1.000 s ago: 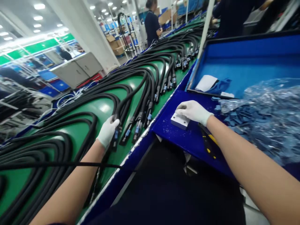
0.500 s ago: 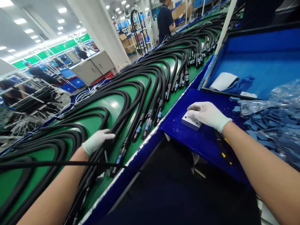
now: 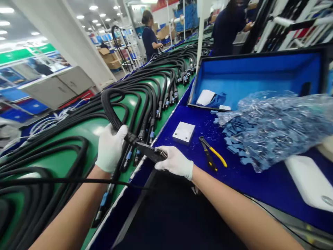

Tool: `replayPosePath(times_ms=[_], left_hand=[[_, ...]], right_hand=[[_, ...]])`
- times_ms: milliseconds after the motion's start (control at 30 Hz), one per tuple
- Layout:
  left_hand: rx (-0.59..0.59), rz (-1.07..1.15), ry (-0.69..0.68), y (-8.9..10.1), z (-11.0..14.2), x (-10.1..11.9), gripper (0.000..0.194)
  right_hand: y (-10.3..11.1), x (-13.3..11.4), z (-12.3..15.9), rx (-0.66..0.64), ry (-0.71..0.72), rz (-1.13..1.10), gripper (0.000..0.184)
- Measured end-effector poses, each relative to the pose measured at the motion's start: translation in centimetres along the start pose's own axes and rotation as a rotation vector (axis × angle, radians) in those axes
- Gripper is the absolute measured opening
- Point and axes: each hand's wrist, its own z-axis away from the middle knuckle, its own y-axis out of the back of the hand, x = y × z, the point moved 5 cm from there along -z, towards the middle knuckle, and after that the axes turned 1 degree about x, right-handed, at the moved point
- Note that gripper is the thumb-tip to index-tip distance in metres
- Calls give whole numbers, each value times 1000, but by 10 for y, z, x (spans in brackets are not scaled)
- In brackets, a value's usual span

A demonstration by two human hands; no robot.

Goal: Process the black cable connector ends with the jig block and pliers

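My left hand (image 3: 109, 149), in a white glove, is closed round a black corrugated hose (image 3: 111, 110) just behind its end. The hose loops up and back over the green conveyor (image 3: 96, 129). My gloved right hand (image 3: 174, 162) grips the far end of the hose's black end piece (image 3: 147, 150), a flat dark part with a coiled spring showing beside my fingers. This end piece is held across the conveyor's blue edge. A grey metal block (image 3: 184, 132) with small holes lies on the blue table just beyond my right hand, untouched.
Many black hoses (image 3: 153, 93) with blue-tagged ends lie along the conveyor. Yellow-handled pliers (image 3: 212, 152), a plastic bag of blue pieces (image 3: 273, 128) and a white object (image 3: 310, 182) rest on the blue table. A blue bin (image 3: 257, 78) stands behind. Two people (image 3: 150, 38) work farther along.
My right hand has left the metal block and moved left to the hose's end piece. My left hand has raised the hose off the conveyor. The view has turned right.
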Motion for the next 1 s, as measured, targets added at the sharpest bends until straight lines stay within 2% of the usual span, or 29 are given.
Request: replayPosePath(times_ms=[33,67,133,167,200,233,267,333,400,467,533,633,733,900,1000], left_hand=[[-33,-98,-105,-8,5,2,31],[-128,-184,-240,-19,13,5,35],[-454,-335,-504,-50,40,7,36],[-619,-367,-580,-65,55,5,34],[-719,-379,-609,-77,68,4,31],[-748,-377,-590,-86,76,3,28],[-723,-364,-529,-94,80,3,26],[-614,-318,-344,-104,79,5,22],[-533,-276,-134,-112,72,8,20],[-512,-231,28,-120,64,12,23],[-538,-170,138,-128,57,17,28],[-595,-76,239,-136,48,23,35],[-639,-44,238,-140,41,29,38],[-654,-26,200,-142,35,32,43],[-657,-82,108,-145,34,34,37]], right_hand=[[10,-1,9,8,-11,3,38],[20,-5,18,9,-15,16,34],[38,-14,37,-37,-23,85,32],[47,-18,47,-79,-36,136,30],[55,-22,56,-110,-55,195,28],[65,-24,65,-106,-75,266,24],[77,-25,74,-47,-97,357,21],[105,-21,90,219,-168,630,28],[124,-11,106,475,-277,964,37],[127,5,113,562,-362,1211,29],[126,18,114,594,-361,1285,20],[129,24,115,683,-320,1097,15],[127,12,114,657,-181,822,12],[89,-34,103,361,300,603,41],[76,-48,96,303,409,562,53]])
